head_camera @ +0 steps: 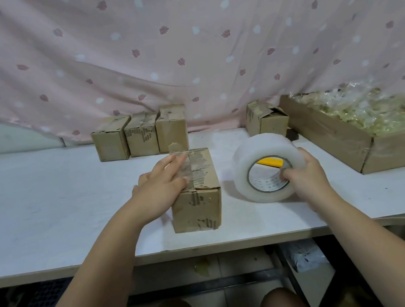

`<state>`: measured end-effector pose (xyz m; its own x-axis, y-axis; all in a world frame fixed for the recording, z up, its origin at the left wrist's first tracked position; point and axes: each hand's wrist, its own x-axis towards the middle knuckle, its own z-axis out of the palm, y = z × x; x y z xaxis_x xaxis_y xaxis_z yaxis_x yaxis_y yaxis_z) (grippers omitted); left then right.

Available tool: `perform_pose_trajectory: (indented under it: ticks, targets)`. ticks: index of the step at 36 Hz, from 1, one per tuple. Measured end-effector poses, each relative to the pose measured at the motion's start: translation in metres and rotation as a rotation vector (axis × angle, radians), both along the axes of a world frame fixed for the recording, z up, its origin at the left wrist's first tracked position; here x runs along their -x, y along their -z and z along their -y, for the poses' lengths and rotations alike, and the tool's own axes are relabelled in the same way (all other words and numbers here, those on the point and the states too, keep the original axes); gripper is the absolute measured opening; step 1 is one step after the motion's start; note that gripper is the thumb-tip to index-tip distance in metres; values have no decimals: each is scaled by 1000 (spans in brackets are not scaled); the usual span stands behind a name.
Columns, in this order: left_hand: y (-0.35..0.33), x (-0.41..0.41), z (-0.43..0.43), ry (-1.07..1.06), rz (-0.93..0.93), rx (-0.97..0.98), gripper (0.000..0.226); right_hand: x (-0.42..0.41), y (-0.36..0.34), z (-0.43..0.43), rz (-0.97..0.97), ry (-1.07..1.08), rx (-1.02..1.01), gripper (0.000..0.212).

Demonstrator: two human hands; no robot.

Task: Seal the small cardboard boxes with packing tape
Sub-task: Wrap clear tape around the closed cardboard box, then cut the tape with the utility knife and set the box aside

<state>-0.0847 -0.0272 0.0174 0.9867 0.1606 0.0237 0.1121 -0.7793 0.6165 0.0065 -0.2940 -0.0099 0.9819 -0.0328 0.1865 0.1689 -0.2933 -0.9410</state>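
A small worn cardboard box [198, 206] stands on the white table [48, 214] in front of me. A strip of clear tape runs along its top seam. My left hand [161, 182] lies flat on the box's top, fingers straight, pressing on the tape. To the right, a big roll of clear packing tape [263, 168] stands on its edge on the table. My right hand [303, 178] grips the roll, thumb hooked into its core and fingers round the outer side.
Three small boxes [141, 135] stand in a row at the back, and another box [265, 121] sits to the right. A large open cardboard tray [336, 134] with several plastic-wrapped items fills the right side. A yellow object [270, 162] shows through the roll's core.
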Motion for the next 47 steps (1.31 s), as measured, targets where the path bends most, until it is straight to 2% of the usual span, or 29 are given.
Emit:
perform_pose_trajectory:
  ticks: [3,6,10,14,17,18,22,28,30,32,35,39,41,45,47]
  targets:
    - [-7,-2,6,14,42,-242,46,2,1,1,29,-41,31,41]
    - [-16,-5,26,73,97,-530,51,2,1,2,25,-73,60,44]
    - [-24,-7,50,23,150,-504,66,5,3,6,12,-109,80,49]
    - [-23,-10,71,-111,239,-456,34,5,7,15,8,-129,63,51]
    - [-20,-12,82,-136,177,-578,62,3,9,24,-19,-196,19,53]
    - [-20,-13,84,-130,165,-621,65,3,10,26,-23,-214,13,53]
    - [-15,-18,80,-106,149,-686,40,-1,11,32,46,-171,57,35]
    - [-6,-30,92,-156,128,-866,37,0,12,24,110,-178,103,29]
    - [-3,-33,96,-221,181,-908,34,0,11,23,134,-177,118,29]
    - [-2,-36,93,-256,255,-942,35,0,10,24,150,-183,141,32]
    - [4,-44,80,-251,273,-942,35,3,11,27,153,-220,166,45]
    - [5,-57,67,-281,323,-886,35,5,13,25,202,-273,196,58]
    - [4,-59,68,-263,263,-844,40,4,15,22,211,-310,157,56]
    - [5,-65,63,-261,266,-794,56,0,15,20,193,-384,95,50]
    - [8,-69,61,-259,256,-775,56,-3,16,22,143,-406,-24,66]
